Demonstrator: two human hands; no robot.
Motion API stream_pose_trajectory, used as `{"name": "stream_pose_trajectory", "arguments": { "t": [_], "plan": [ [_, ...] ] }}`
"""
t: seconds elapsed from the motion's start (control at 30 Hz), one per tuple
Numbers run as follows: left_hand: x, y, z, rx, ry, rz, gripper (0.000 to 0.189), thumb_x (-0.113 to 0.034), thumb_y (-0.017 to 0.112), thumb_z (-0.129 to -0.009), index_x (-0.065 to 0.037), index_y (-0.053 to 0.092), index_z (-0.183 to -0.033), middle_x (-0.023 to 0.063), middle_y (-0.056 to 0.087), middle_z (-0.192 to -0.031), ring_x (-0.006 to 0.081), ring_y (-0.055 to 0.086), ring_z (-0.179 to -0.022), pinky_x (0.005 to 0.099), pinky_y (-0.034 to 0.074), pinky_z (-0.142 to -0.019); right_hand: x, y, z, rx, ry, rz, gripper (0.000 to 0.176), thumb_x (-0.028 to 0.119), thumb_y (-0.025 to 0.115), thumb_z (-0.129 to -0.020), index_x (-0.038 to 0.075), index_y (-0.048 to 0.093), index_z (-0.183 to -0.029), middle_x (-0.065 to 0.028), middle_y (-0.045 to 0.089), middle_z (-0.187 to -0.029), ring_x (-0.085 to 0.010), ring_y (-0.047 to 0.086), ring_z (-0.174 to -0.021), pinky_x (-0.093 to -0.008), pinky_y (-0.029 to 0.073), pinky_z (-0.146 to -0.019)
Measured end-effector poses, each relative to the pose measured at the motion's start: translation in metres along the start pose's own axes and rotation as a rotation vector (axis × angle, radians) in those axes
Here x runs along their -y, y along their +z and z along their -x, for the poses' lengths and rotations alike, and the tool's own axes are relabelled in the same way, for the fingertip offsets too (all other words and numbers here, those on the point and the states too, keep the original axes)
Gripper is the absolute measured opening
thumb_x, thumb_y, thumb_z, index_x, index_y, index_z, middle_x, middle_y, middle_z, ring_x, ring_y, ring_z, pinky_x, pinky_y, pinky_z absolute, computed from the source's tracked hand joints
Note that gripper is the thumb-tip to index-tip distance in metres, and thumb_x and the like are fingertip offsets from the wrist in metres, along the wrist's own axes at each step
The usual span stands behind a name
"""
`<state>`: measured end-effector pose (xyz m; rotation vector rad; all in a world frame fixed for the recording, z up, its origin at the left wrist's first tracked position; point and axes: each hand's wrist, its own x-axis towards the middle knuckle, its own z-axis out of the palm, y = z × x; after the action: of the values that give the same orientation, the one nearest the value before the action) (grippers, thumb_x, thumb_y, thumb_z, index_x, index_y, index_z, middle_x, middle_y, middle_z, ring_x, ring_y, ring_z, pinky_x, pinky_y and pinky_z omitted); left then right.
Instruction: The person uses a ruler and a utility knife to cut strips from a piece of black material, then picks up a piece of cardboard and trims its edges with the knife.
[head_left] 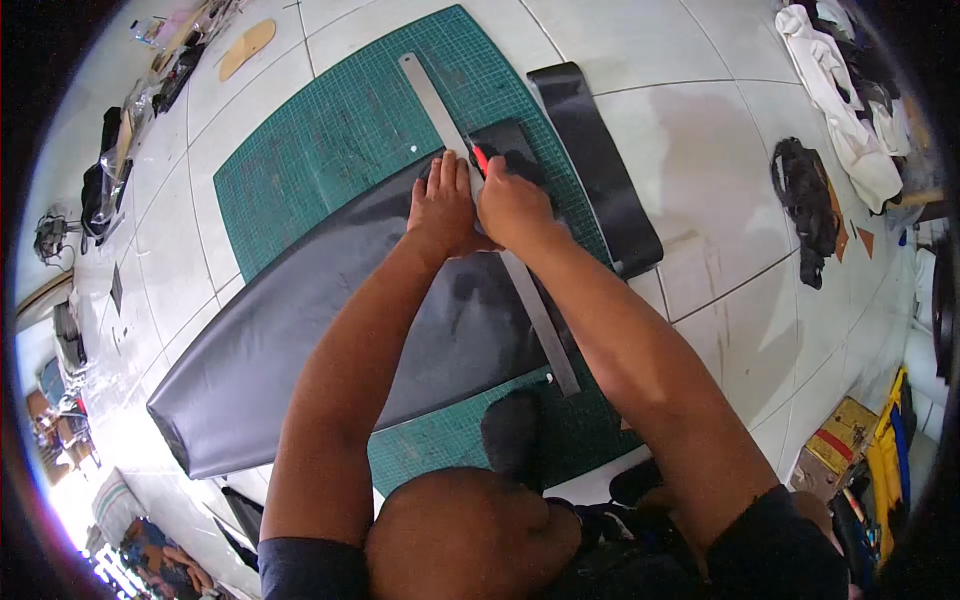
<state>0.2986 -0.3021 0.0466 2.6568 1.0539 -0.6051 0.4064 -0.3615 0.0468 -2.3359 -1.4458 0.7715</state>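
A large sheet of black material [300,300] lies over a green cutting mat [340,150]. Across both runs a long metal ruler [430,100], slanting from upper left to lower right. My left hand [445,212] lies flat with its fingers stretched forward, pressing on the ruler and the sheet beside it. My right hand [515,210] is closed around a red cutter [480,158], whose tip is at the ruler's right edge near the sheet's far edge. A narrower part of the black material [515,150] shows to the right of the ruler.
A separate black strip [600,170] lies right of the mat on the tiled floor [700,180]. A black bundle [805,210] and white cloth [840,110] are farther right. A beige oval piece [247,50] lies at the upper left. My knee [450,530] is at the near edge.
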Motion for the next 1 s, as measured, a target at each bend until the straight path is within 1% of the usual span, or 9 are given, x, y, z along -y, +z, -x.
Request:
{"name": "stream_pose_trajectory", "arguments": {
  "t": [0.1,0.2,0.4,0.53,0.6,0.67,0.77,0.93,1.0],
  "plan": [
    [0.001,0.001,0.001,-0.006,0.013,0.001,0.138,-0.07,0.081,-0.06,0.005,0.013,-0.153,0.0219,0.012,-0.162,0.0368,0.016,-0.15,0.0533,0.025,-0.118,-0.001,0.001,-0.002,0.029,-0.002,0.0,0.031,0.017,0.049,-0.093,-0.003,0.043,-0.115,-0.0301,0.068,-0.098,-0.0461,0.067,-0.095,-0.0536,0.054,-0.085],
    [0.0,0.001,0.002,0.002,0.0,-0.028,0.138,-0.071,0.081,-0.059,0.004,0.013,-0.154,0.0215,0.013,-0.162,0.0366,0.016,-0.15,0.0531,0.025,-0.118,0.004,-0.007,-0.002,0.11,0.027,0.04,0.03,0.016,0.048,-0.095,-0.004,0.047,-0.117,-0.0284,0.067,-0.108,-0.0402,0.068,-0.103,-0.0478,0.054,-0.089],
    [-0.001,0.001,0.002,-0.021,0.001,-0.018,0.136,-0.07,0.08,-0.06,0.003,0.013,-0.154,0.021,0.015,-0.162,0.0362,0.017,-0.15,0.0519,0.026,-0.117,0.019,-0.028,-0.014,0.237,0.134,-0.018,0.035,0.017,0.048,-0.096,-0.003,0.048,-0.124,-0.0277,0.064,-0.118,-0.0394,0.064,-0.112,-0.0486,0.05,-0.096],
    [-0.003,-0.003,0.0,0.005,-0.024,-0.063,0.136,-0.068,0.082,-0.06,0.002,0.014,-0.154,0.0217,0.015,-0.161,0.0362,0.018,-0.15,0.0516,0.027,-0.116,0.0,-0.026,0.026,0.278,0.11,-0.023,0.038,0.019,0.045,-0.097,-0.003,0.046,-0.128,-0.0293,0.063,-0.119,-0.0423,0.062,-0.113,-0.0508,0.049,-0.097],
    [-0.003,-0.007,0.001,0.003,-0.039,-0.024,0.136,-0.067,0.083,-0.059,0.002,0.013,-0.154,0.0212,0.014,-0.162,0.0356,0.018,-0.15,0.0511,0.027,-0.117,-0.015,-0.02,0.055,0.359,0.179,-0.039,0.036,0.019,0.043,-0.097,-0.003,0.044,-0.126,-0.0311,0.063,-0.115,-0.045,0.063,-0.109,-0.0534,0.048,-0.095],
    [-0.007,-0.008,0.004,0.014,-0.042,-0.005,0.137,-0.067,0.083,-0.059,0.003,0.013,-0.154,0.0205,0.013,-0.162,0.0348,0.017,-0.151,0.0505,0.027,-0.117,-0.041,-0.006,0.098,0.278,0.117,-0.046,0.033,0.021,0.053,-0.095,0.0,0.04,-0.117,-0.0301,0.066,-0.091,-0.0496,0.065,-0.085,-0.0596,0.051,-0.076],
    [-0.008,-0.011,0.004,0.018,-0.052,-0.015,0.14,-0.07,0.082,-0.059,0.002,0.01,-0.155,0.0184,0.012,-0.163,0.0327,0.016,-0.151,0.0502,0.027,-0.118,-0.066,-0.001,0.164,0.343,0.155,-0.048,0.03,0.019,0.052,-0.096,0.001,0.038,-0.114,-0.0298,0.065,-0.087,-0.0503,0.064,-0.083,-0.0597,0.051,-0.074],
    [-0.006,-0.002,0.005,-0.01,-0.047,0.009,0.14,-0.072,0.082,-0.058,0.001,0.012,-0.155,0.0199,0.014,-0.162,0.0335,0.016,-0.151,0.0511,0.027,-0.118,-0.08,-0.024,0.258,0.522,0.257,0.024,0.03,0.019,0.054,-0.095,0.001,0.037,-0.112,-0.0275,0.066,-0.083,-0.0491,0.065,-0.081,-0.0579,0.052,-0.07],
    [-0.004,0.002,0.003,-0.051,-0.044,0.04,0.139,-0.072,0.082,-0.058,0.001,0.013,-0.155,0.0206,0.014,-0.162,0.0341,0.016,-0.151,0.0512,0.027,-0.118,-0.093,-0.021,0.288,0.534,0.264,0.068,0.03,0.02,0.055,-0.095,0.002,0.037,-0.112,-0.0266,0.066,-0.082,-0.0477,0.066,-0.08,-0.0573,0.053,-0.07]
  ]
}}
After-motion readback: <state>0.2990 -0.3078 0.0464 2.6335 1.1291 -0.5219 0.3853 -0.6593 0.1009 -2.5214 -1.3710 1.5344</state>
